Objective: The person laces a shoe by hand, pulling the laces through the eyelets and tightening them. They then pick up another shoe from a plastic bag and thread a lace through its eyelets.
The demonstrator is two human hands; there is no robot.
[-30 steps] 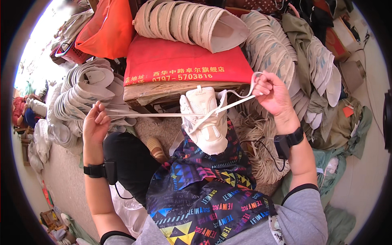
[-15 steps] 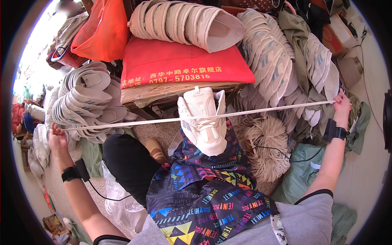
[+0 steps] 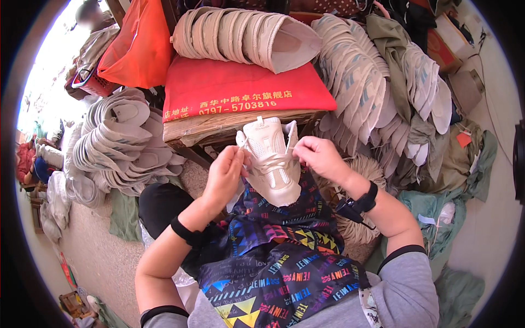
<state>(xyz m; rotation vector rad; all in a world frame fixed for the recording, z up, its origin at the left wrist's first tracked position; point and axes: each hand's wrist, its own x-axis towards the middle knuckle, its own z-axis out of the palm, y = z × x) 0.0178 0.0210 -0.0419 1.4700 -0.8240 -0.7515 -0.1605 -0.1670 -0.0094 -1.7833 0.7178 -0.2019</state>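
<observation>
A cream-white shoe upper (image 3: 284,188) rests on my patterned apron over my knees, its toe pointing toward me and its tongue away. A pale shoelace (image 3: 272,162) crosses its front, threaded near the lower eyelets. My left hand (image 3: 225,170) is closed in a pinch at the shoe's left side, on one end of the lace. At the opposite edge, my right hand (image 3: 320,157) pinches the other end beside the eyelets. The fingertips partly hide the lace ends.
Beyond the shoe stands a wooden stool (image 3: 186,130) with a red cloth bag (image 3: 246,82) and a row of nested shoe uppers (image 3: 224,35). Stacked uppers lie left (image 3: 112,136) and right (image 3: 355,76). A bundle of laces (image 3: 355,224) sits beside my right knee.
Both hands have come inward from far out at the sides, where they held the lace stretched taut above the shoe. Now they are close beside the shoe's eyelets.
</observation>
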